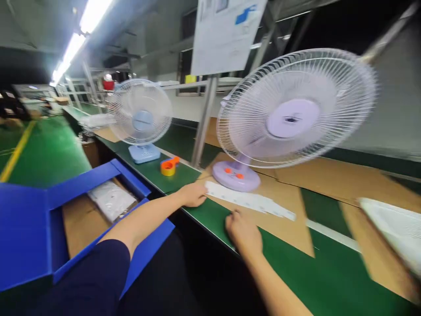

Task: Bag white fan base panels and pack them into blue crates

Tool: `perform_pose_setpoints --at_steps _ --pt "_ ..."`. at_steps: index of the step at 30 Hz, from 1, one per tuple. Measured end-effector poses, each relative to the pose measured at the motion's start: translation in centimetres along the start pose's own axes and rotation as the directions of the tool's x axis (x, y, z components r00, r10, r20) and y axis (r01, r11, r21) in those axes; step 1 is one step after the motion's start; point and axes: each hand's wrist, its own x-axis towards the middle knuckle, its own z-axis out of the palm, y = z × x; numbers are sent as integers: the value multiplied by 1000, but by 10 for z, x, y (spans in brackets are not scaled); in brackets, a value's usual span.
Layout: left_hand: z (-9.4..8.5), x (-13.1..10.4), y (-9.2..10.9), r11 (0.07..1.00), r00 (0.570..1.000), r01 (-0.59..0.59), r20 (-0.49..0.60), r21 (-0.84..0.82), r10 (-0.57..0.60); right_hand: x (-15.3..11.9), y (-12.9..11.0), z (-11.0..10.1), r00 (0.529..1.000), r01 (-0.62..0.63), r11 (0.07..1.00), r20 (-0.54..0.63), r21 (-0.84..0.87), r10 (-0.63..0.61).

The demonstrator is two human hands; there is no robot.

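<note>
"What's the surface like?"

"A long green desk (283,259), partly covered by cardboard (286,230). It runs along a room with a green floor (62,140), a yellow line (19,149) on it and bright lights (73,47) overhead."

"And the thing at the hands?"

"A white strip (235,197) with pale marks, lying on the cardboard just in front of the purple fan (292,118). The left hand (194,194) touches its left end — whether the grip is pinching it, I can't tell."

"The right hand (244,232)?"

"Fingers curled, near the desk's front edge, apart from the strip. It's blurred, so I can't tell how tight that grip is."

"What else is around?"

"A roll of tape (168,168) and a blue fan (143,120) further left, a white tray (394,228) on the right. An open blue box (24,237) is beside the desk, a plastic packet (112,200) inside."

"Anything in the way?"

"The purple fan stands right behind the strip — its cage hides some of the wall (394,105). The left arm (148,219) crosses in front of the box, and a metal post (204,123) rises between the fans."
</note>
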Motion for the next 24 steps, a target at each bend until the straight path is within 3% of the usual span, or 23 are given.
perform_pose_setpoints --at_steps 3,7,14,18,20,21,22,24 --pt "29 19 -3 998 997 -66 -38 -18 66 1 -2 11 992 -124 990 13 -67 125" --pt "55 27 -16 999 999 -41 -31 -12 41 -7 9 29 977 -210 976 11 -57 211" --pt "63 27 -27 1000 999 -8 -51 11 8 -8 5 30 960 -273 956 -25 103 277" --pt "73 34 -41 990 996 0 -85 140 12 -14 11 30 918 -321 910 -150 261 367" --pt "77 39 -47 988 997 -7 -76 153 19 -24 29 24 830 -390 849 -263 357 492" --pt "78 40 -48 988 997 -6 -73 154 17 -31 43 16 752 -436 801 -323 409 574" --pt "78 41 -48 988 997 -5 -71 154 16 -40 60 6 648 -485 741 -379 464 661" --pt "78 41 -46 989 997 -3 -75 151 15 -61 103 -23 372 -561 586 -454 584 809"
